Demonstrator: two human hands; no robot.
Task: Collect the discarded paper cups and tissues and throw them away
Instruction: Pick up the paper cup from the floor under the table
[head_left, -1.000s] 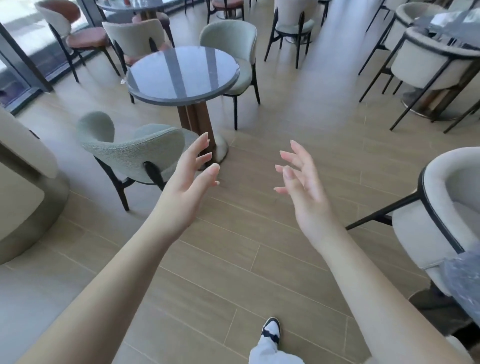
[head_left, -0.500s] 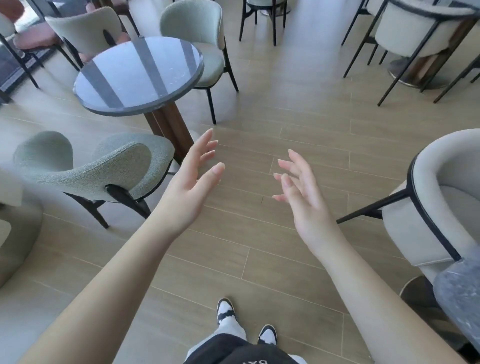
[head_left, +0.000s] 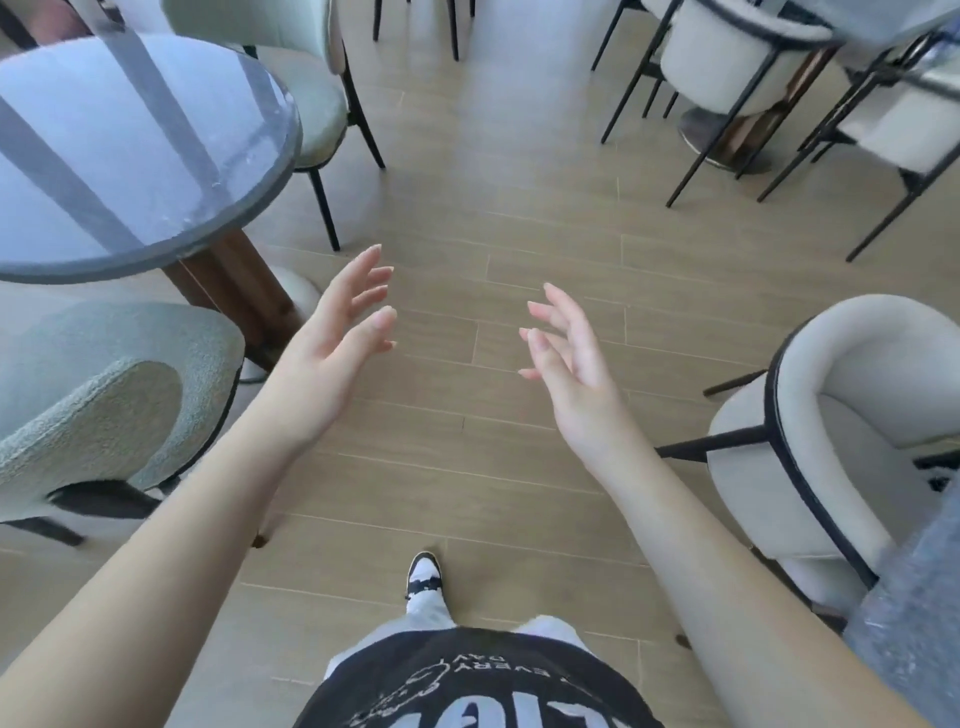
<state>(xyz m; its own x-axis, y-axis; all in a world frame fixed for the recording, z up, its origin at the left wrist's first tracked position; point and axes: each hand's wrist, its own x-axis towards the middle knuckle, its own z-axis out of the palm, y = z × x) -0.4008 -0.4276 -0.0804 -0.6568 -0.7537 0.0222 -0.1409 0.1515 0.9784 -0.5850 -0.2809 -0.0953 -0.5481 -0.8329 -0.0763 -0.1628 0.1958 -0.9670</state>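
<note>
Over the floor, at the middle of the head view, both hands are raised with palms turned toward each other and nothing between them. At 9 o'clock of centre the left hand has its fingers straight and slightly spread, thumb apart, holding nothing. At 3 o'clock of centre the right hand is the same: fingers loosely extended and fanned, empty. The two hands are near each other but do not touch.

At 10 o'clock stands a round worktop with a dark glossy top on a brown pedestal; light stripes are reflected in it, and I see no cups or tissues on the part in view. No paper cup or tissue shows anywhere in the view, so I cannot tell where they are.

At 8 o'clock a green chair sits just beside the worktop. A second green chair is at 11 o'clock behind it. At 4 o'clock is a white chair with black trim and frame. More white chairs on black legs stand at 1 o'clock.

At 6 o'clock a black shirt with white print fills the lower edge, and one shoe rests on the floor just above it.
</note>
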